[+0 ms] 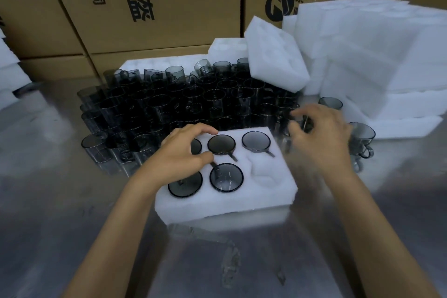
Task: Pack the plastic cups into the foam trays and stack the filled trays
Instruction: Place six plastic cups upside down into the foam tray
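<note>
With the left hand loosely curled on the foam tray over a seated cup, the right hand, blurred so its grip is unclear, should lower a smoky cup from behind the tray squarely into the tray's empty near-right pocket, handle in its slot.

Glossy smoky translucent plastic cups, matt white foam tray, brushed reflective metal table, brown cardboard boxes

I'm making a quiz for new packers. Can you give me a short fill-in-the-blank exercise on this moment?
1. The foam tray on the metal table has ___ pockets in all.
2. The pocket still without a cup is the near ___ one.
3. The left hand rests over the tray's ___ side.
4. The right hand reaches toward the loose ___ behind the tray.

Missing words: six; right; left; cups
</note>
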Demonstrator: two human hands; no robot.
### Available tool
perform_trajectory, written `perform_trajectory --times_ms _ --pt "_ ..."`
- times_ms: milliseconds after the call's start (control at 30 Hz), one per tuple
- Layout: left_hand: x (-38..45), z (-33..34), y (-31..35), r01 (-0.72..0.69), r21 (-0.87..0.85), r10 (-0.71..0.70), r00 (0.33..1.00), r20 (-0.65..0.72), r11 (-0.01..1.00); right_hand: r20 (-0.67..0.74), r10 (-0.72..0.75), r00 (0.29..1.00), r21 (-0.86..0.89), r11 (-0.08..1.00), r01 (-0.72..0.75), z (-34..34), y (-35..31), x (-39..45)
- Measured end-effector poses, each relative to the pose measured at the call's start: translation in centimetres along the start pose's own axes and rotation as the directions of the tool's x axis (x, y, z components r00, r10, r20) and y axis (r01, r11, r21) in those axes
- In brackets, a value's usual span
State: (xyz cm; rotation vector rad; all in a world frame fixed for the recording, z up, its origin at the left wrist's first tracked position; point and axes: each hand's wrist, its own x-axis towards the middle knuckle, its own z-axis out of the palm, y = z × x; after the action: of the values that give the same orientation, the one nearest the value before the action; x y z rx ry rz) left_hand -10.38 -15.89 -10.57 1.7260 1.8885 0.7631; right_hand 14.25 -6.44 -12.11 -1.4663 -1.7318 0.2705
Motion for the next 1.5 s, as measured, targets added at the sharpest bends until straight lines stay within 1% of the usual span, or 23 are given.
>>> perform_trajectory --times_ms 67,133,233,367,467,567,633,700,767,800,900,967,1033,1100,1133,1233,1300,1333,1433,1500 --pt "0.0 0.3 0.1 -0.013 0.02 0.014 1.0 -0.014 1.0 -0.05 0.108 0.993 -0.192 0.975 -0.115 -0.2 1.9 0.5" --pt "0.0 0.4 0.2 -0.013 0.024 0.013 1.0 -0.022 1.0 -0.048 0.186 0.981 -0.303 0.934 -0.192 -0.1 3.2 0.6" --pt "0.1 0.3 0.3 0.001 0.019 0.0 1.0 -0.031 1.0 -0.024 0.201 0.979 -0.395 0.898 -0.194 0.2 3.6 0.6" --pt "0.1 0.5 0.4 0.018 0.0 -0.018 0.999 -0.046 1.0 -0.033 0.168 0.985 -0.337 0.926 -0.169 0.4 3.2 0.6" --pt "0.2 0.5 0.3 0.02 -0.008 -0.021 0.998 -0.054 1.0 -0.08 0.144 0.986 -0.268 0.95 -0.161 0.2 3.1 0.6" --pt "0.2 0.6 0.2 0.023 -0.011 -0.024 0.998 -0.055 1.0 -0.088 0.187 0.978 -0.293 0.934 -0.205 0.0 3.2 0.6" --pt "0.3 0.6 0.2 0.027 -0.014 -0.027 0.998 -0.056 1.0 -0.048 0.221 0.974 -0.321 0.92 -0.225 -0.3 3.5 0.7" --pt "0.3 0.7 0.1 0.027 -0.032 -0.028 0.998 -0.062 0.999 -0.015 0.24 0.971 -0.313 0.921 -0.233 -0.5 3.6 0.8" --pt "0.3 0.8 0.1 0.019 -0.074 -0.026 0.996 -0.086 0.997 -0.029 0.236 0.971 -0.289 0.928 -0.234 -0.9 3.4 0.9" --pt "0.3 0.8 0.2 0.007 -0.096 -0.018 0.994 -0.108 0.995 -0.061 0.216 0.975 -0.286 0.932 -0.224 -1.0 3.0 0.8" --pt "0.2 0.9 0.6 -0.052 -0.16 0.022 0.983 -0.18 0.986 -0.199 0.067 0.978 -0.26 0.958 -0.118 -1.3 1.6 0.5" --pt "0.1 1.1 1.0 -0.097 -0.188 0.055 0.974 -0.221 0.977 -0.25 -0.075 0.965 -0.193 0.981 0.027 -1.2 0.3 0.2" --pt "-0.1 1.2 1.5 -0.153 -0.207 0.097 0.962 -0.256 0.966 -0.266 -0.226 0.937 -0.065 0.974 0.216 -0.9 -1.2 -0.3" --pt "-0.2 1.4 2.0 -0.213 -0.262 0.144 0.955 -0.259 0.941 -0.26 -0.348 0.901 0.072 0.923 0.378 -0.3 -2.6 -1.1" --pt "-0.2 1.5 2.1 -0.234 -0.287 0.163 0.954 -0.252 0.929 -0.243 -0.406 0.881 0.112 0.89 0.441 0.1 -3.1 -1.6" --pt "-0.2 1.8 2.2 -0.255 -0.304 0.194 0.957 -0.217 0.918 -0.188 -0.591 0.785 0.131 0.777 0.616 1.4 -4.1 -2.6" --pt "-0.1 2.0 2.2 -0.26 -0.292 0.207 0.958 -0.201 0.921 -0.181 -0.674 0.716 0.119 0.708 0.696 2.2 -4.4 -3.1" --pt "-0.1 2.0 2.1 -0.267 -0.288 0.213 0.955 -0.205 0.92 -0.179 -0.697 0.694 0.116 0.685 0.719 2.4 -4.5 -3.3" --pt "-0.1 1.9 2.0 -0.296 -0.255 0.238 0.942 -0.236 0.92 -0.145 -0.744 0.653 0.111 0.643 0.758 2.8 -4.7 -3.9" --pt "-0.2 1.9 2.0 -0.317 -0.244 0.254 0.932 -0.257 0.916 -0.141 -0.752 0.644 0.111 0.635 0.765 2.8 -5.0 -4.3"
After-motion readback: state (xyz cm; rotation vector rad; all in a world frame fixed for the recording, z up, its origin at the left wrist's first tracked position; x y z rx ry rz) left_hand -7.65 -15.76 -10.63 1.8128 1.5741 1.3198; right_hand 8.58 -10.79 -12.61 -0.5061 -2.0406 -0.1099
